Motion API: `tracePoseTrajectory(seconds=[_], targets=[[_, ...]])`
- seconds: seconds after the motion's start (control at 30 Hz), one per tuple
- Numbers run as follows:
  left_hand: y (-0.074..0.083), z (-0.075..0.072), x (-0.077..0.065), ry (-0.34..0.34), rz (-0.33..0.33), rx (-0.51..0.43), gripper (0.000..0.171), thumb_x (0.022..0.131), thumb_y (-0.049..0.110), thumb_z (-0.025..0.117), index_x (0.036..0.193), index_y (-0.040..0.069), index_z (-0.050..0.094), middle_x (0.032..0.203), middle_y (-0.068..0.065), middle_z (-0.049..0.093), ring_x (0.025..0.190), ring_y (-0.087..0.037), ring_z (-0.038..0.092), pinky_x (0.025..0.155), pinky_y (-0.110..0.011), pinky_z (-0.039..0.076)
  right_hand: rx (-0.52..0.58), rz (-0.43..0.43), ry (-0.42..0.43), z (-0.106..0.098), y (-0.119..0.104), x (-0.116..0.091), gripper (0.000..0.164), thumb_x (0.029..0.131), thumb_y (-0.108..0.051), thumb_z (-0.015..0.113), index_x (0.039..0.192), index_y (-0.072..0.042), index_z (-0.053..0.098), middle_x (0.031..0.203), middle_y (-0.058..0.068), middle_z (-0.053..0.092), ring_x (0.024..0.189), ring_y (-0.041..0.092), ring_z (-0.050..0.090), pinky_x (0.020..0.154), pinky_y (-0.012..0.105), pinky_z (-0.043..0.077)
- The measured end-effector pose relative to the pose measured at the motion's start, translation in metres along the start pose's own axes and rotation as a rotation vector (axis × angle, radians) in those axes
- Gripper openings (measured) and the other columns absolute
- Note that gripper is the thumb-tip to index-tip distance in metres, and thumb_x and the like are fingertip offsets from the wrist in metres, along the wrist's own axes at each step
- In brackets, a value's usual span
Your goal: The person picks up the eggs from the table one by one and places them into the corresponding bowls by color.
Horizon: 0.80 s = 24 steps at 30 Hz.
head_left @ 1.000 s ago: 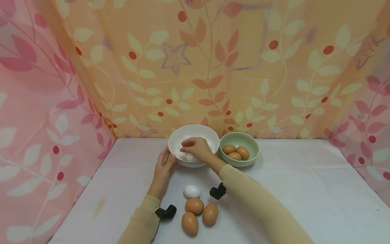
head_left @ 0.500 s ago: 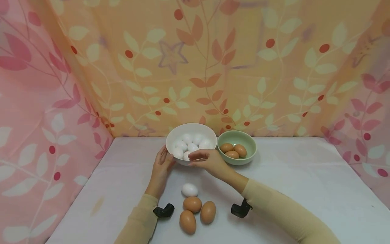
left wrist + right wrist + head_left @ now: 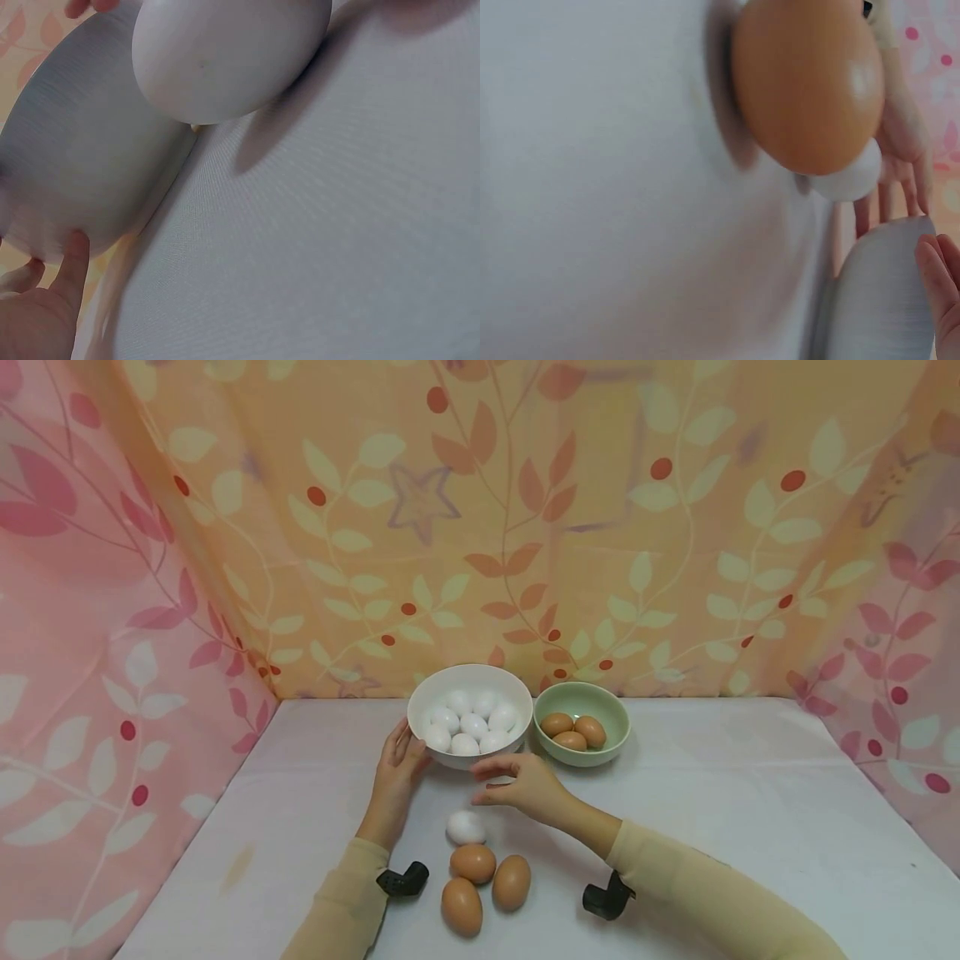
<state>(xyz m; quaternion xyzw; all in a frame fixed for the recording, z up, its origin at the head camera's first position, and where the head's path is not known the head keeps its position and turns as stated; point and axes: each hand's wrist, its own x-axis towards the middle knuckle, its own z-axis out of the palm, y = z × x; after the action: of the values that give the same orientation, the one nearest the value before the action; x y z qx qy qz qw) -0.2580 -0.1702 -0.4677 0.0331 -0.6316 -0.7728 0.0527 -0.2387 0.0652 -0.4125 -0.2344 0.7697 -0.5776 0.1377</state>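
My left hand (image 3: 394, 781) rests against the left side of a white bowl (image 3: 472, 677) that holds several white eggs (image 3: 473, 725). In the left wrist view, its thumb and fingers lie on the bowl's outer wall (image 3: 90, 142). My right hand (image 3: 528, 789) hovers with nothing in it in front of that bowl, thumb apart from the fingers. A single white egg (image 3: 466, 828) lies on the table just nearer than the right hand's fingertips. Three brown eggs lie closer still: one (image 3: 473, 864) beside the white egg, another (image 3: 512, 883) to the right, the last (image 3: 462, 907) nearest.
Right beside the white bowl stands a green bowl (image 3: 611, 710) with three brown eggs (image 3: 573, 732) in it. Both bowls are close to the patterned cloth backdrop (image 3: 480, 527). A white cloth (image 3: 750, 802) covers the table.
My right hand has come out of the white bowl and drawn back toward the loose white egg, uncovering the eggs in the bowl. The left hand stays at the bowl's side.
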Motion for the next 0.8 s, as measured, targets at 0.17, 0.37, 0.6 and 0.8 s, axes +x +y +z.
tracePoseTrajectory(seconds=[0.17, 0.37, 0.6, 0.8], targets=[[0.001, 0.000, -0.001, 0.001, 0.004, 0.013, 0.065, 0.101, 0.029, 0.059, 0.157, 0.023, 0.026, 0.166, -0.002, 0.022, 0.148, -0.016, 0.032, 0.117, -0.040, 0.040, -0.012, -0.012, -0.012, 0.005, 0.011, 0.000, 0.044, 0.078, -0.012, 0.084, 0.117, 0.004, 0.069, 0.117, 0.025, 0.069, 0.111, 0.030, 0.068, 0.088, 0.025, 0.059], [-0.001, -0.001, 0.001, -0.007, 0.005, -0.002, 0.064, 0.102, 0.027, 0.058, 0.157, 0.023, 0.026, 0.166, -0.002, 0.021, 0.149, -0.016, 0.030, 0.118, -0.042, 0.038, -0.049, 0.014, -0.050, 0.009, 0.020, 0.001, 0.043, 0.079, -0.014, 0.084, 0.117, 0.002, 0.070, 0.116, 0.020, 0.071, 0.111, 0.028, 0.068, 0.090, 0.026, 0.058], [-0.002, -0.001, 0.001, -0.013, 0.008, -0.004, 0.064, 0.101, 0.029, 0.058, 0.156, 0.024, 0.027, 0.166, -0.001, 0.022, 0.148, -0.014, 0.032, 0.115, -0.034, 0.042, -0.064, 0.040, -0.095, 0.016, 0.027, 0.001, 0.043, 0.079, -0.014, 0.084, 0.116, 0.002, 0.070, 0.115, 0.018, 0.073, 0.110, 0.027, 0.068, 0.092, 0.027, 0.058], [0.000, -0.001, 0.000, -0.015, 0.009, -0.009, 0.064, 0.101, 0.030, 0.059, 0.156, 0.024, 0.027, 0.166, -0.001, 0.022, 0.147, -0.015, 0.033, 0.105, -0.021, 0.048, -0.087, 0.069, -0.087, 0.023, 0.030, 0.003, 0.043, 0.076, -0.016, 0.087, 0.114, -0.002, 0.073, 0.112, 0.011, 0.075, 0.108, 0.021, 0.069, 0.093, 0.027, 0.056]])
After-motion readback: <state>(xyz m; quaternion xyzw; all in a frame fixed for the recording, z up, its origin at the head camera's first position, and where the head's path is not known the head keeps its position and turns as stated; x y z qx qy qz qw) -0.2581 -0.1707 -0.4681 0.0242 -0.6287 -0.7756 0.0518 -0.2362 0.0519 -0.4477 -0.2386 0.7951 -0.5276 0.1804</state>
